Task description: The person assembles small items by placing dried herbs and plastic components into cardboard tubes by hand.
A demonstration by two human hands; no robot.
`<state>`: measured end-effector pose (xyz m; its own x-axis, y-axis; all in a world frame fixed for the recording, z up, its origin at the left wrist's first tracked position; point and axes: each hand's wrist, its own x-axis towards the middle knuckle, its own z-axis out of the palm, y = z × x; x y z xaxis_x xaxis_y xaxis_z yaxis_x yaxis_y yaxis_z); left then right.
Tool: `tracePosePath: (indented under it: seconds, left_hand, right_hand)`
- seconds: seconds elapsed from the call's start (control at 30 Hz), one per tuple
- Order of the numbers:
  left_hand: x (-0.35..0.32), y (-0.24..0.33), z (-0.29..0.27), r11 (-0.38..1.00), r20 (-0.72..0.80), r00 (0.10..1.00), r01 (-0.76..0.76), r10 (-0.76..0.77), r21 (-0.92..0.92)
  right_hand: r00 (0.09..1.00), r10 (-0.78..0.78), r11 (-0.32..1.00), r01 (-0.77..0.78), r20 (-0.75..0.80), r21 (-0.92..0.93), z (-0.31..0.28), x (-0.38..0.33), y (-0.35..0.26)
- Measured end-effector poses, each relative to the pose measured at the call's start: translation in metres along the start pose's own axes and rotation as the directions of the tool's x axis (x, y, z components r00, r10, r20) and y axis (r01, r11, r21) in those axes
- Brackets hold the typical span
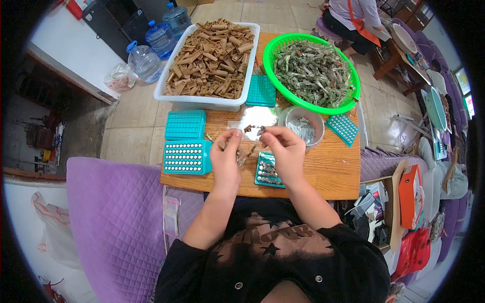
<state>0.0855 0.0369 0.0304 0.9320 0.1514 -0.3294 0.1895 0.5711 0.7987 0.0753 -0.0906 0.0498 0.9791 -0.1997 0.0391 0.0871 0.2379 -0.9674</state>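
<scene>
Above the middle of the wooden table my left hand (228,154) is closed in a pinch, with crumpled clear plastic by its fingers. A small reddish-brown piece (247,129) shows just past its fingertips. My right hand (286,151) is pinched on a small dark, silvery piece (261,131), too small to name. The fingertips of both hands point at each other, a short gap apart. Below my right hand sits a teal tray (259,177) holding several round silver pieces, partly hidden by the hand. Behind the hands lies a shiny clear sheet (260,117).
A white bin (164,83) of brown plastic pieces and a green basket (271,69) of clear wrapped strips stand at the back. Teal trays (186,125) with rows of holes or silver tops lie left. A clear tub (317,132) holds thin strips. Another person (356,22) sits beyond.
</scene>
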Motion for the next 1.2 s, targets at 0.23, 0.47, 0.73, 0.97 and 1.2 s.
tracePosePath:
  seconds: [0.23, 0.47, 0.73, 0.97, 1.2]
  left_hand:
    - [0.009, 0.006, -0.005, -0.123, 0.443, 0.794, -0.433, 0.417, 0.893]
    - [-0.024, 0.033, 0.003, 0.828, 0.383, 0.916, -0.302, 0.115, 0.473]
    - [-0.047, 0.024, 0.001, 0.919, 0.438, 0.897, -0.218, 0.056, 0.329]
    - [-0.052, 0.015, -0.001, 0.903, 0.455, 0.886, -0.268, 0.093, 0.336]
    - [-0.047, 0.001, -0.015, 1.0, 0.59, 0.807, 0.018, -0.004, -0.017]
  right_hand:
    - [0.996, 0.074, 0.949, -0.088, 0.059, 0.302, -0.02, 0.018, 0.013]
    - [0.827, -0.428, 0.689, 0.559, 0.363, -0.461, -0.02, -0.002, -0.024]
    - [0.726, -0.541, 0.586, 0.688, 0.426, -0.429, -0.027, -0.017, -0.034]
    - [0.711, -0.553, 0.552, 0.703, 0.433, -0.45, -0.033, -0.024, -0.034]
    - [0.969, 0.083, 0.996, -0.072, 0.234, -0.056, -0.034, -0.035, -0.028]
